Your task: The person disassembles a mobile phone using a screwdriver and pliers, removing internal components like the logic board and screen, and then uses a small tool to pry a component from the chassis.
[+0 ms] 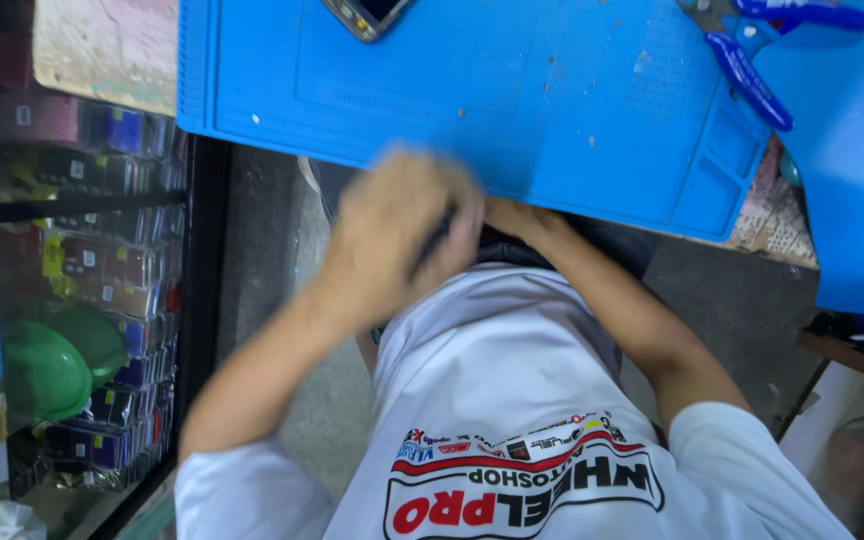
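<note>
Left hand (402, 230): blurred, curled over something dark – can't tell what.
Right hand (512, 215): tucked behind the left, grip hidden.
Mat (512, 100): blue, just above the hands – phone (364, 15), pliers (752, 50) on it.
Room: display case (82, 280) at left, concrete floor (282, 260).

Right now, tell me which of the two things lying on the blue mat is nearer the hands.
The dark phone at the blue mat's top edge lies nearer the left hand; the blue-handled pliers lie off at the far right corner.
</note>
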